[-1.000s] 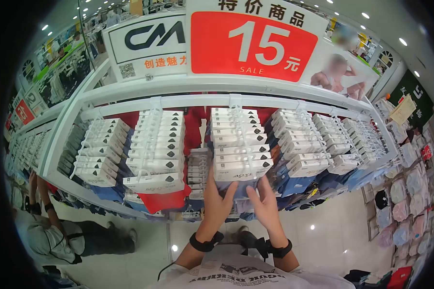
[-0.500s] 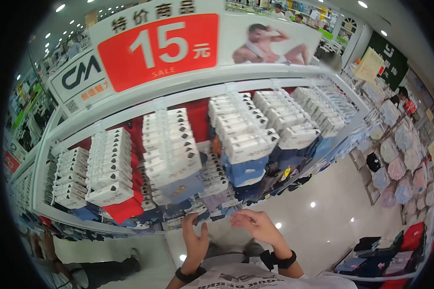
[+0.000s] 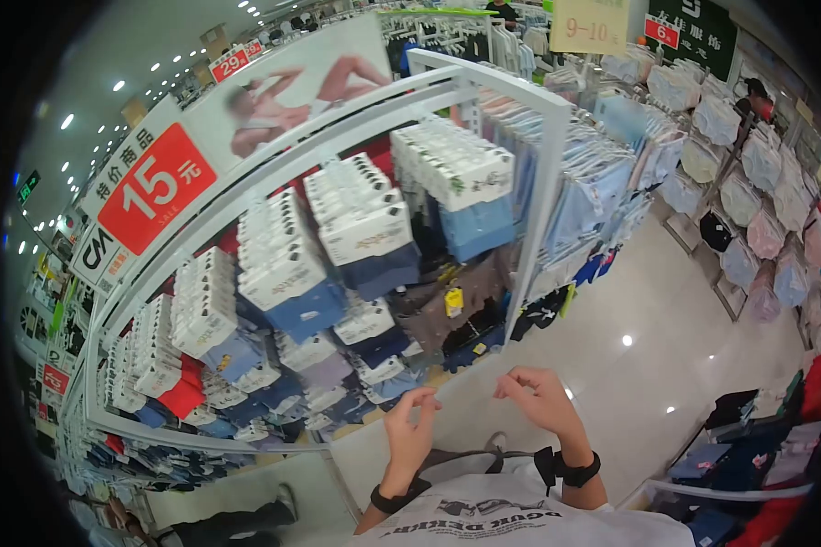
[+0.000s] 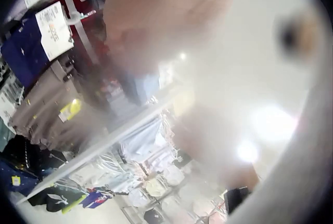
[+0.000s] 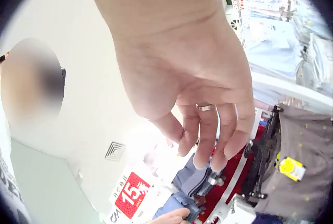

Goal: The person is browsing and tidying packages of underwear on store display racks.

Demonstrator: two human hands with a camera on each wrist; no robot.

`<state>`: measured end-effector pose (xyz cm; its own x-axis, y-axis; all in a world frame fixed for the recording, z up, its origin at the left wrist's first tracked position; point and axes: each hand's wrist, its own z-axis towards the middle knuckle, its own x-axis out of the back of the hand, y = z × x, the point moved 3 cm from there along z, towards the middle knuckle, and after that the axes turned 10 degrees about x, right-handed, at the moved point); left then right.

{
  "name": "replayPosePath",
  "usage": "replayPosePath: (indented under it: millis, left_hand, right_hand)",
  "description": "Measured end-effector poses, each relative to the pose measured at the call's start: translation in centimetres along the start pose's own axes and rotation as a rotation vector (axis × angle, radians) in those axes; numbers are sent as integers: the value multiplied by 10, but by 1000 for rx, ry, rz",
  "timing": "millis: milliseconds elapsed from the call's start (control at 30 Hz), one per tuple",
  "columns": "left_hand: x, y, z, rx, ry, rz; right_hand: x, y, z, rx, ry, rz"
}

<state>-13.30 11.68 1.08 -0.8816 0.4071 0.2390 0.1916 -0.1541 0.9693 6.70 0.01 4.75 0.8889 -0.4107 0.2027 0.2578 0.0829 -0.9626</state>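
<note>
Many boxed garments [image 3: 367, 233] hang beyond the left hand [image 3: 410, 432] (the right hand [image 3: 545, 401], too).

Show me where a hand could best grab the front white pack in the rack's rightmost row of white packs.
Probably by the left and right ends of the front white pack, coming from the aisle side: its broad face points outward, while other white packs crowd in behind and blue cloth hangs below.

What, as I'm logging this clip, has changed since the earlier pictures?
The left hand and right hand have come away from the front package and hold nothing. The view has swung right, carrying the sale sign leftward. The red garment still hangs in the rack.
</note>
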Motion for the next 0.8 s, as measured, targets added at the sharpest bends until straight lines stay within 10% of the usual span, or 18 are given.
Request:
replayPosePath:
  millis: [800]
  left_hand:
    - [-363,98,139,-246,-562,69]
  right_hand:
    - [299,87,-25,-205,508,6]
